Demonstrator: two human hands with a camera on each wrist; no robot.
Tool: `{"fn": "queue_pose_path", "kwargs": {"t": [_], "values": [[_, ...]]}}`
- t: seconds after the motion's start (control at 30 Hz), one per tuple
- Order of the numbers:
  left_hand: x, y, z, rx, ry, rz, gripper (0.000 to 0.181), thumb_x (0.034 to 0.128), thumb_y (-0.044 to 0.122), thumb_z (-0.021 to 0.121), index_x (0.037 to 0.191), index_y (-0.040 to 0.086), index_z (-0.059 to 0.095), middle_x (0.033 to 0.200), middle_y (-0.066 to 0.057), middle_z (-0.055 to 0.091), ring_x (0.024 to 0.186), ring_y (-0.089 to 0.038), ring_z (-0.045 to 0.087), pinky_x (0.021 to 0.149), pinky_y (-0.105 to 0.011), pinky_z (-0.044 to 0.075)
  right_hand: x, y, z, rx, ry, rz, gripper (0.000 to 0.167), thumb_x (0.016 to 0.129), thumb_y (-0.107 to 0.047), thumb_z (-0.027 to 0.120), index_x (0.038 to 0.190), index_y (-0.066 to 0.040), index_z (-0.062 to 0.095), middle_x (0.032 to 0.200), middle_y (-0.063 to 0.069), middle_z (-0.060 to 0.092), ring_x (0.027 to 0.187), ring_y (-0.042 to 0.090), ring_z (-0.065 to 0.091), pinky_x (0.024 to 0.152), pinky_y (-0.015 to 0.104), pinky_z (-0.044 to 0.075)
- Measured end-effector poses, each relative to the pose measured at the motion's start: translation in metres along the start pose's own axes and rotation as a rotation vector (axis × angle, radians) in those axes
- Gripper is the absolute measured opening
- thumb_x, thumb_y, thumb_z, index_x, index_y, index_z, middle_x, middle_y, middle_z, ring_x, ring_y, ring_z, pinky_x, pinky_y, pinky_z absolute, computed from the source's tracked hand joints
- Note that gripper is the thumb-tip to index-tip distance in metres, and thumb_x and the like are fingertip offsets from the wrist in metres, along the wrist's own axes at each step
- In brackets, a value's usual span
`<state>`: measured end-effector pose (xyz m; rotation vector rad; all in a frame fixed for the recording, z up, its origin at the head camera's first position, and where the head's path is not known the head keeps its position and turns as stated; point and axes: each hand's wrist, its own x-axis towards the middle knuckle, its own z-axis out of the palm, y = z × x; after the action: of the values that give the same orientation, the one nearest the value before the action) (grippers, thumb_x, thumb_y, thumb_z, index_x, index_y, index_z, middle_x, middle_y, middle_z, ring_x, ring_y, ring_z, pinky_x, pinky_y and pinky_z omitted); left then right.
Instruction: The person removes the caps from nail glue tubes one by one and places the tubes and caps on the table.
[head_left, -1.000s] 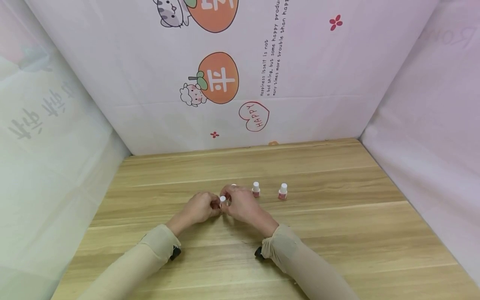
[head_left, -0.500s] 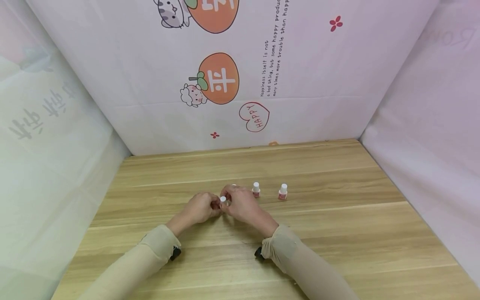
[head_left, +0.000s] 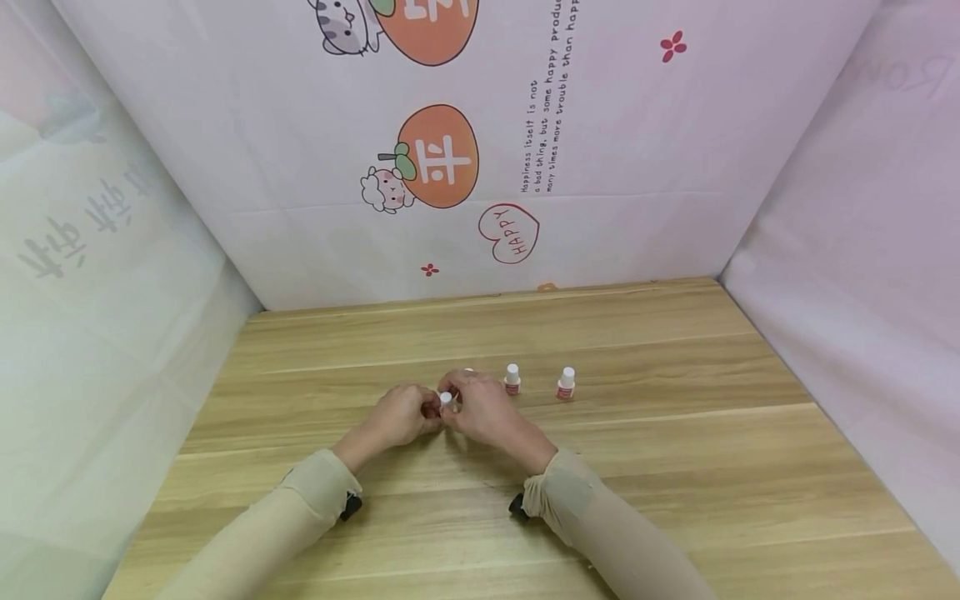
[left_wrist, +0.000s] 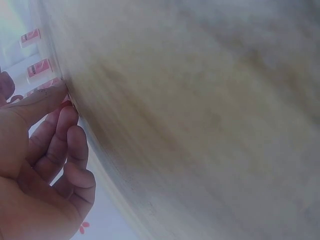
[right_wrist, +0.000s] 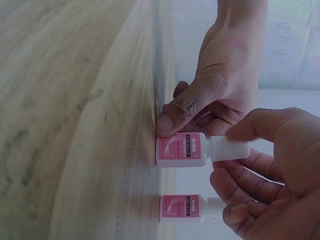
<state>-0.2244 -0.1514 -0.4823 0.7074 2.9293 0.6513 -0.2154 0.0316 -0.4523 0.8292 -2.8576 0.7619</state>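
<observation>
Glue bottle (right_wrist: 181, 150) stands upright on the desk (head_left: 435, 517)
Left hand (head_left: 397, 415) fingers pinch its base; right hand (head_left: 486, 407) fingers pinch its white cap (right_wrist: 231, 152).

Out on the left, nearest of the four, the first bottle (head_left: 446, 400) sat between the left hand (head_left: 401, 414) and the right hand (head_left: 486, 408)! Just beyond the right hand, mostly hidden, came the second bottle (head_left: 468, 370), then the third bottle (head_left: 512, 380) on its right, and farthest right on the table (head_left: 442, 517), the fourth bottle (head_left: 566, 383). Beyond the far edge rose the back sheet (head_left: 622, 167), left sheet (head_left: 150, 258) and right sheet (head_left: 847, 258) flanking.
</observation>
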Motion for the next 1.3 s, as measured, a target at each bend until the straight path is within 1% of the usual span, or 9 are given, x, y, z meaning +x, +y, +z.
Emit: {"fn": "queue_pose_path", "kwargs": {"t": [0.13, 0.23, 0.33, 0.47, 0.63, 0.87, 1.07, 1.2, 1.3], "values": [[0.0, 0.001, 0.0, -0.007, -0.01, -0.016, 0.014, 0.0843, 0.02, 0.08, 0.078, 0.016, 0.069, 0.07, 0.007, 0.061, 0.064, -0.006, 0.05, 0.061, -0.023, 0.043, 0.0, 0.001, 0.001, 0.002, 0.001, 0.019, 0.026, 0.087, -0.031, 0.077, 0.106, -0.017, 0.065, 0.096, -0.002, 0.068, 0.082, 0.011, 0.062, 0.068, 0.023, 0.048], [0.0, 0.001, 0.0, -0.002, -0.012, -0.014, 0.011, 0.0845, 0.02, 0.08, 0.081, 0.016, 0.071, 0.071, 0.008, 0.062, 0.065, -0.005, 0.051, 0.063, -0.022, 0.044, 0.0, 0.002, 0.001, 0.0, 0.017, 0.023, 0.025, 0.086, -0.03, 0.078, 0.102, -0.016, 0.066, 0.091, -0.003, 0.067, 0.078, 0.01, 0.06, 0.065, 0.021, 0.046], [0.001, 0.001, 0.0, 0.007, -0.004, -0.003, 0.01, 0.0836, 0.021, 0.081, 0.083, 0.016, 0.073, 0.073, 0.008, 0.065, 0.066, -0.003, 0.052, 0.064, -0.022, 0.045, 0.001, 0.003, 0.002, -0.016, 0.042, 0.006, 0.023, 0.086, -0.028, 0.078, 0.1, -0.016, 0.066, 0.088, -0.004, 0.067, 0.076, 0.009, 0.06, 0.064, 0.022, 0.046], [0.001, 0.002, -0.001, 0.014, 0.01, 0.023, 0.012, 0.0824, 0.023, 0.082, 0.084, 0.016, 0.073, 0.071, 0.009, 0.065, 0.064, -0.002, 0.052, 0.064, -0.022, 0.045, 0.001, 0.004, 0.004, -0.04, 0.072, -0.027, 0.021, 0.085, -0.025, 0.077, 0.102, -0.016, 0.067, 0.089, -0.003, 0.069, 0.077, 0.011, 0.063, 0.066, 0.025, 0.048], [0.001, 0.003, -0.003, 0.011, 0.013, 0.041, 0.013, 0.0826, 0.023, 0.082, 0.083, 0.015, 0.072, 0.07, 0.008, 0.065, 0.063, -0.002, 0.051, 0.063, -0.022, 0.043, 0.001, 0.004, 0.004, -0.033, 0.074, -0.038, 0.023, 0.085, -0.022, 0.075, 0.105, -0.016, 0.067, 0.09, -0.002, 0.069, 0.078, 0.012, 0.064, 0.065, 0.025, 0.049], [0.001, 0.002, -0.003, 0.016, 0.014, 0.034, 0.014, 0.0833, 0.024, 0.082, 0.082, 0.015, 0.071, 0.07, 0.008, 0.064, 0.063, -0.002, 0.051, 0.062, -0.022, 0.043, 0.002, 0.004, 0.002, -0.024, 0.059, -0.025, 0.024, 0.086, -0.022, 0.073, 0.109, -0.017, 0.067, 0.095, -0.001, 0.069, 0.078, 0.01, 0.062, 0.064, 0.022, 0.047], [0.001, 0.003, -0.003, 0.002, 0.006, 0.027, 0.014, 0.0833, 0.024, 0.082, 0.081, 0.015, 0.071, 0.07, 0.008, 0.065, 0.062, -0.003, 0.051, 0.061, -0.022, 0.043, 0.001, 0.002, -0.004, 0.043, 0.048, 0.029, 0.026, 0.087, -0.021, 0.07, 0.112, -0.018, 0.066, 0.099, -0.002, 0.068, 0.082, 0.01, 0.062, 0.064, 0.021, 0.047], [0.0, 0.002, -0.003, 0.001, -0.004, 0.022, 0.014, 0.0834, 0.025, 0.082, 0.079, 0.017, 0.071, 0.07, 0.009, 0.065, 0.062, -0.002, 0.052, 0.062, -0.022, 0.045, 0.001, 0.003, -0.005, 0.07, 0.062, 0.064, 0.027, 0.089, -0.024, 0.069, 0.115, -0.019, 0.065, 0.099, -0.004, 0.067, 0.081, 0.008, 0.061, 0.062, 0.02, 0.046], [0.0, 0.001, -0.004, 0.0, -0.018, 0.012, 0.015, 0.084, 0.027, 0.081, 0.078, 0.018, 0.071, 0.071, 0.01, 0.065, 0.064, -0.003, 0.052, 0.064, -0.022, 0.046, 0.002, 0.004, -0.005, 0.078, 0.08, 0.063, 0.027, 0.09, -0.026, 0.069, 0.116, -0.02, 0.064, 0.098, -0.006, 0.068, 0.081, 0.009, 0.062, 0.062, 0.019, 0.046]]}}
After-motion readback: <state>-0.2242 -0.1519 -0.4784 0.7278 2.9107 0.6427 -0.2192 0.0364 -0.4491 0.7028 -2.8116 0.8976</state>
